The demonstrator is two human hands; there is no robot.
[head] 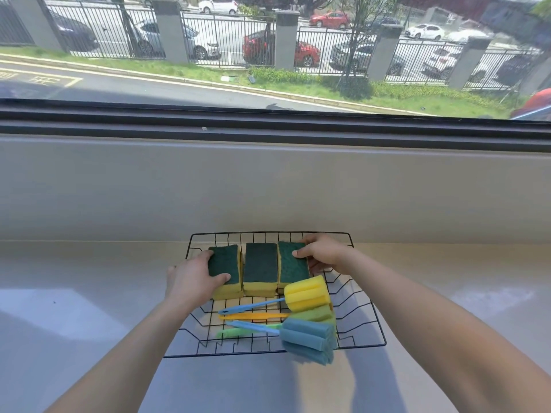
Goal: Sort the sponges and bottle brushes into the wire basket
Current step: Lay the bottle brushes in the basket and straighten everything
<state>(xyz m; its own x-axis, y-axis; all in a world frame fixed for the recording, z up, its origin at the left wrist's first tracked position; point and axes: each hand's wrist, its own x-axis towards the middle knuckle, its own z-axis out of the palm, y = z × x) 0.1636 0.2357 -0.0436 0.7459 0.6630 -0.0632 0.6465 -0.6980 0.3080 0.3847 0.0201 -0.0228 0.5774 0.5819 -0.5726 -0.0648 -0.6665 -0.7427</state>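
Observation:
A black wire basket (360,305) sits on the pale counter. In its far half stand three stacks of yellow sponges with dark green tops, side by side. My left hand (190,280) grips the left sponge stack (225,268) from its left side, thumb on top. My right hand (323,251) holds the right sponge stack (290,263) at its far right corner. The middle sponge stack (260,266) is untouched. In the near half lie bottle brushes: a yellow-headed brush (307,293), a blue-headed brush (308,336) and a green-headed brush (316,314), with an orange handle (253,316) between them.
The counter (89,308) runs left and right of the basket. Behind the basket rises a low grey wall (268,189) under a window frame. The blue brush head overhangs the basket's near rim.

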